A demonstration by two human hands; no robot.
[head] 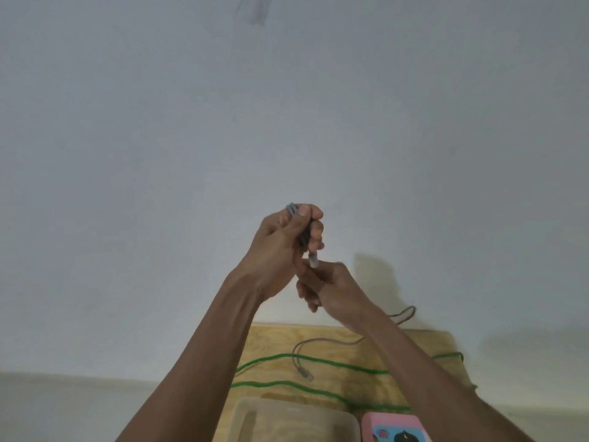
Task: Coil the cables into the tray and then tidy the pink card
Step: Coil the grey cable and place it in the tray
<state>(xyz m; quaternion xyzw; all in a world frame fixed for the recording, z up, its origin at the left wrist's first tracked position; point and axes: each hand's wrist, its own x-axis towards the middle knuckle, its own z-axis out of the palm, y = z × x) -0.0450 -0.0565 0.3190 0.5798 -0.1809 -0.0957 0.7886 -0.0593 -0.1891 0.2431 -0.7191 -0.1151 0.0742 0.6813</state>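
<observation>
Now left hand point(283, 250) clamps the grey coil point(302, 237), right hand point(331, 288) pinching its plug point(314, 260); a loosened fist springs the loops.

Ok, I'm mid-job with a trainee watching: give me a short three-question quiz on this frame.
1. True or false: the green cable is already coiled in the tray.
2. Which hand has its grip on the bundled loops of the grey cable? A) left hand B) right hand C) neither
3. Fill in: the pink card lies to the ____ of the tray, as seen in the picture.

Key:
1. False; it lies stretched across the wooden table.
2. A; the right hand pinches the cable's connector end just below.
3. Right.
</observation>
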